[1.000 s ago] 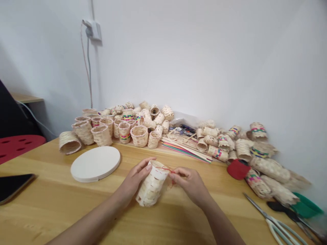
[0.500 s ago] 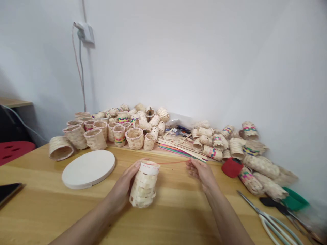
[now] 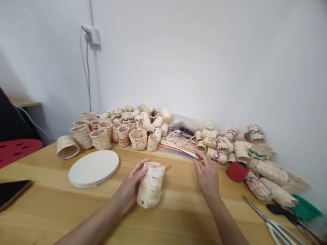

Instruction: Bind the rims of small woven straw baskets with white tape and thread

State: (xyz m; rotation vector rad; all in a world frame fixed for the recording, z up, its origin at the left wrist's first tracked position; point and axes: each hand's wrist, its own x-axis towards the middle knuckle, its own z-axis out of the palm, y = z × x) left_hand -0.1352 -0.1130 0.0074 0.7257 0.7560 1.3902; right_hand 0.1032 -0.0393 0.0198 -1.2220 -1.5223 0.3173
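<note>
Got this pale woven strip basket (image 3: 150, 186) sitting right in front of me, upright with a slight tilt, on the wooden tabletop (image 3: 184, 214). A red thread (image 3: 160, 166) runs along the rim, and one loose end pokes out on the right side. My left hand (image 3: 129, 187) is closed around the side of the basket, fingers wrapped over it, probably to keep it steady and leave the rim facing up. Can't really tell if the base is resting on the table.

My right hand (image 3: 207, 178) is well off to the right, open with the fingers spread, and doesn't seem to be holding anything. It's nearest the colored strips (image 3: 176, 153) and a heap of finished baskets (image 3: 217, 146).

More baskets (image 3: 138, 139) are packed against the wall, likely kept back to free up the work area. A round white board (image 3: 93, 168) lies to the left, with scissors (image 3: 270, 217) at front right. No brands, labels or readable writing anywhere that I can see.
</note>
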